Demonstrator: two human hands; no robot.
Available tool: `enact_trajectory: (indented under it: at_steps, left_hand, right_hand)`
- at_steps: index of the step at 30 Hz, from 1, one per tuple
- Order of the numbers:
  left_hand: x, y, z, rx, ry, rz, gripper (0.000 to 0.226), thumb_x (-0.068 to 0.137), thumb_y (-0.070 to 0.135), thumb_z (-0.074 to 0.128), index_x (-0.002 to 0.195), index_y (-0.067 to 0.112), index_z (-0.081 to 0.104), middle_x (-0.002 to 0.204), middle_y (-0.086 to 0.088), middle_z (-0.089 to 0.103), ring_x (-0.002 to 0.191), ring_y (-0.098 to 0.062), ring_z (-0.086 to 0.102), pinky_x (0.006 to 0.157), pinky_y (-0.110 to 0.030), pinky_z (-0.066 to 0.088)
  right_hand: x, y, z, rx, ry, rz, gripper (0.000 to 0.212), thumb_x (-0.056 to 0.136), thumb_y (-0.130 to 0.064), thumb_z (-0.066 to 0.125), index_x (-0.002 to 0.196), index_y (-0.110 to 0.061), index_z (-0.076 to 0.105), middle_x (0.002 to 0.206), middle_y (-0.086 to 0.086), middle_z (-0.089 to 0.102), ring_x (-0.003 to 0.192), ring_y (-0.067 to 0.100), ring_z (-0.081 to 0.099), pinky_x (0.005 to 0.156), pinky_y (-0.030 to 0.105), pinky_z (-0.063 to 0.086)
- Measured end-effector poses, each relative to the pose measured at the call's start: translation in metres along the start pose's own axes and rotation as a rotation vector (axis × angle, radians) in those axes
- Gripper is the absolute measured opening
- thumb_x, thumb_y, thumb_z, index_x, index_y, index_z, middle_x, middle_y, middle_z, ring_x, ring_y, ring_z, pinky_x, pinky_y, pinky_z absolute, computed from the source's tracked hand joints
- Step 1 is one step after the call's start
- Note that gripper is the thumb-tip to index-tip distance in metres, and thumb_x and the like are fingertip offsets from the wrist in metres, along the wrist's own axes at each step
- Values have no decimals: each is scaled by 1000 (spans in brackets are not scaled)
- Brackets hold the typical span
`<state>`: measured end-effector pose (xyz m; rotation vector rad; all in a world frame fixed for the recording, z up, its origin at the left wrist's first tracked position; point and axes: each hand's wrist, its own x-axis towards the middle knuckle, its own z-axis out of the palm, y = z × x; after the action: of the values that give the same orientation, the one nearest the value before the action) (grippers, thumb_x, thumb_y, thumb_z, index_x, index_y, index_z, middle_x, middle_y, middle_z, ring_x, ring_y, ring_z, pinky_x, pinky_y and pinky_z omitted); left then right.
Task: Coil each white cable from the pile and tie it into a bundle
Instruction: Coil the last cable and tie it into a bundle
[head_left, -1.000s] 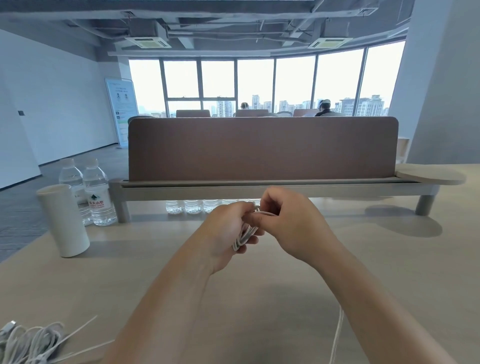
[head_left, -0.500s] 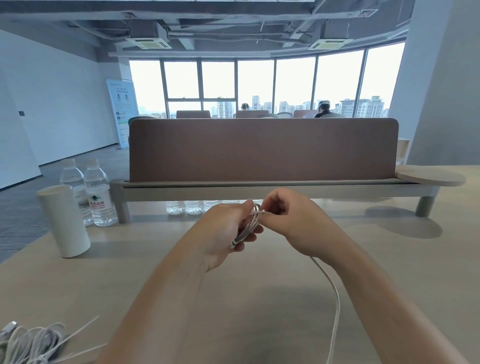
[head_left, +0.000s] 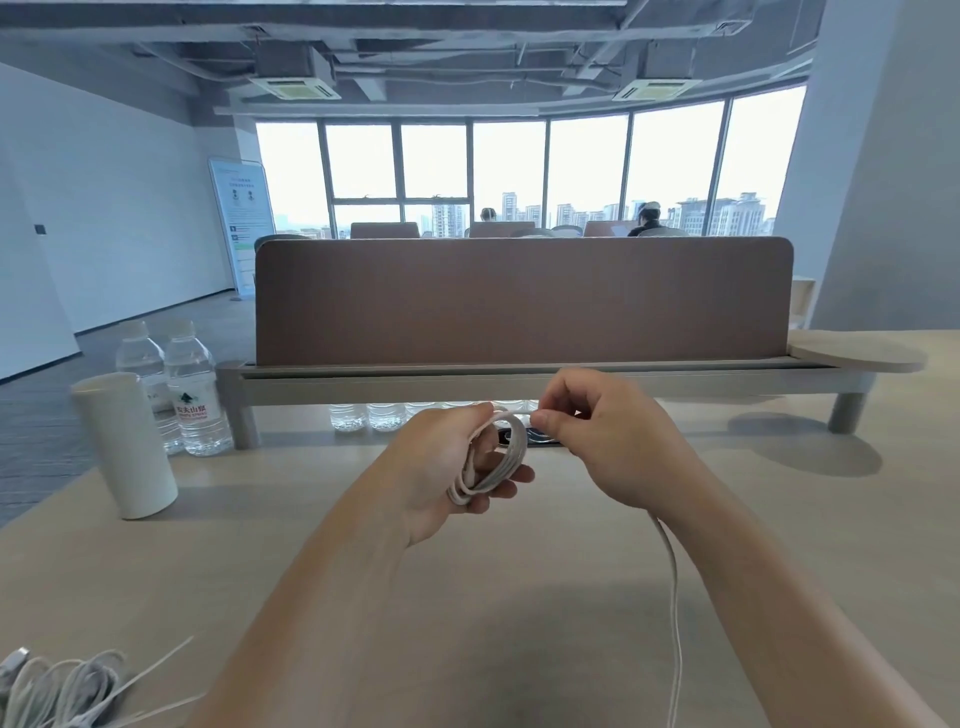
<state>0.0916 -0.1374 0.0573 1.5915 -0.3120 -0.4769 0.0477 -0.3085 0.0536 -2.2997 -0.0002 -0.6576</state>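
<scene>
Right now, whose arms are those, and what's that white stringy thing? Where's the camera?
Those are a person's own arms. The camera sits on their head, looking down. The left hand holds a white cable wound into loops, and the right hand pinches the next stretch. The rest trails toward the person. A pile of more cables waits on the table, near left. Two water bottles and a white cylinder stand farther back on the left.
</scene>
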Motion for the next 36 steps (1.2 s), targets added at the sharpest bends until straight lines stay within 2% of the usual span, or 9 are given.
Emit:
enact_trajectory:
  at_steps: [4,7,9,11,17,24,31,34,36]
  left_hand:
    - [-2,1,2,13,-12,8,38,103,26,38,69,12,48,91,-29,73,69,-31,59,60,-32,39]
    - [-1,0,4,21,-29,19,45,107,38,36,72,11,49,92,-28,74,69,-30,59,61,-32,40]
    - [0,-1,3,53,-59,26,57,106,53,34,82,4,52,93,-24,75,71,-28,62,63,-32,42]
    - [1,-2,2,72,-96,30,59,104,56,35,96,2,56,96,-23,75,71,-26,63,64,-33,43]
    - [-2,-2,1,92,-151,6,49,107,44,39,69,14,42,97,-29,73,71,-29,65,63,-33,41]
    - [-2,0,3,80,-136,12,38,105,32,40,73,11,44,95,-28,74,71,-31,63,64,-34,41]
    - [0,-1,0,70,-135,24,44,108,36,39,72,12,45,93,-24,75,72,-29,63,64,-33,42]
    - [1,0,-4,-20,-84,28,39,108,37,40,84,9,52,93,-26,74,67,-27,63,62,-33,42]
    - [3,1,-9,-100,-36,25,40,108,38,40,81,10,50,93,-27,74,65,-27,63,61,-32,42]
  right_hand:
    - [0,0,2,-21,16,-12,20,93,-27,67,75,-21,60,62,-21,57,58,1,47,52,14,35]
    - [-1,-1,2,-23,33,-3,22,92,-29,68,73,-21,60,60,-19,56,57,2,46,50,15,35]
    - [-1,-1,0,-14,27,-4,23,91,-29,69,72,-21,60,60,-18,56,58,2,46,51,14,38]
    - [-1,-1,-1,-6,16,-4,22,91,-28,69,72,-21,61,60,-16,56,57,3,46,52,14,38]
    - [-3,-1,-4,1,21,-12,18,91,-26,70,75,-22,64,61,-24,58,58,-1,50,53,9,39]
    - [-4,-4,-5,-14,-26,-33,20,92,-25,71,74,-21,64,53,-23,52,53,3,43,51,13,36]
    - [-3,-2,-4,-11,-4,-16,15,90,-30,72,78,-24,66,64,-22,61,59,2,50,54,14,38]
    - [-2,-1,-5,12,-4,36,6,90,-32,72,89,-29,66,74,-12,67,62,7,56,59,24,44]
    - [-1,1,-8,38,-41,86,10,91,-24,71,97,-27,64,70,-5,69,55,10,55,59,29,45]
